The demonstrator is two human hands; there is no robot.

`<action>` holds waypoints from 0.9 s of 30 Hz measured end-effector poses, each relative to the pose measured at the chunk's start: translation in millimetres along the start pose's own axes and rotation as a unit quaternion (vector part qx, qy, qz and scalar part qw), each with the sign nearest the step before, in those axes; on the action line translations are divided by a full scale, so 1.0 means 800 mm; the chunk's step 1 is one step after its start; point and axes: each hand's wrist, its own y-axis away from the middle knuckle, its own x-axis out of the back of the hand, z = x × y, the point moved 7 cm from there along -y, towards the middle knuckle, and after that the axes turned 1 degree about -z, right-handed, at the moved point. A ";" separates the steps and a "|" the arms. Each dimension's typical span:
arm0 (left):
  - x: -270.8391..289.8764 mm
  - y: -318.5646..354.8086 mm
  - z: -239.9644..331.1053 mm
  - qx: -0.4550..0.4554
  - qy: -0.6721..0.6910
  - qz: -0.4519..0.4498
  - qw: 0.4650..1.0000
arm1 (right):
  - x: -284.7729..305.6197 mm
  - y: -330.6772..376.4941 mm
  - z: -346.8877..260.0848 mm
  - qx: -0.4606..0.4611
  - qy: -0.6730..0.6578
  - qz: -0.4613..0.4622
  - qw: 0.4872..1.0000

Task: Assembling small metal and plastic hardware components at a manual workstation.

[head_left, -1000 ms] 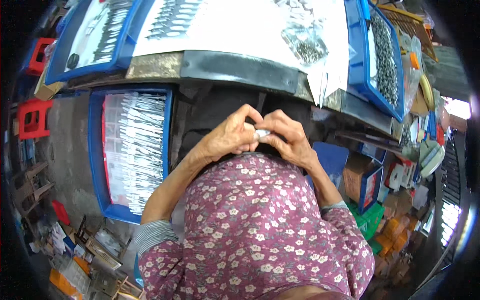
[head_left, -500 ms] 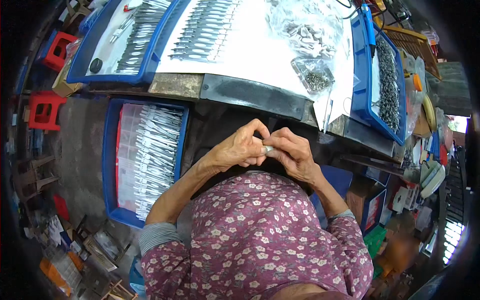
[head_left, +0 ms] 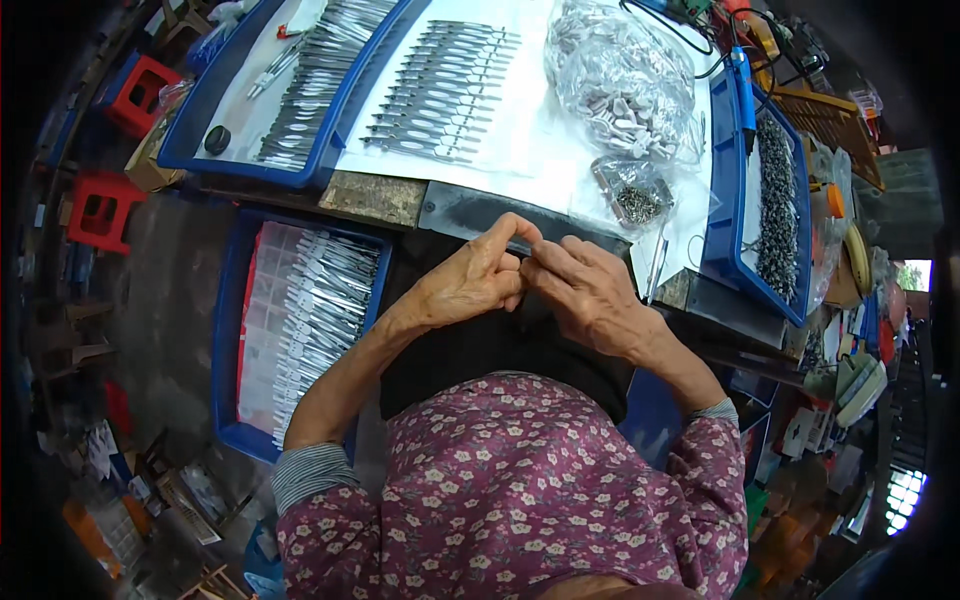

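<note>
My left hand (head_left: pixel 472 278) and my right hand (head_left: pixel 588 298) meet in front of the table's near edge, above my lap. Both have curled fingers, with the fingertips pressed together. What they hold, if anything, is hidden behind the fingers. On the white-covered table beyond lies a row of slim metal tool-like pieces (head_left: pixel 440 92). To its right, a clear plastic bag (head_left: pixel 625 75) holds small grey parts, and a smaller bag (head_left: pixel 638 195) holds tiny metal bits. A thin pointed metal tool (head_left: pixel 657 268) lies at the table's edge, right of my right hand.
A blue tray (head_left: pixel 330 170) with metal pieces stands at the table's left. Another blue tray (head_left: pixel 228 350), with similar pieces, sits lower down. The right-hand blue tray (head_left: pixel 722 235) holds small dark parts; a corded blue screwdriver-like tool (head_left: pixel 742 90) hangs over it. Red stools (head_left: pixel 103 212) are at far left.
Both hands have moved slightly away from my body, toward the table edge. My right hand has turned more back-up. A small whitish piece seen at the fingertips earlier is now hidden.
</note>
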 end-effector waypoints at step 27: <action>-0.025 0.036 -0.052 -0.323 -0.387 0.219 0.835 | 0.051 -0.167 0.247 -0.119 0.172 0.135 0.969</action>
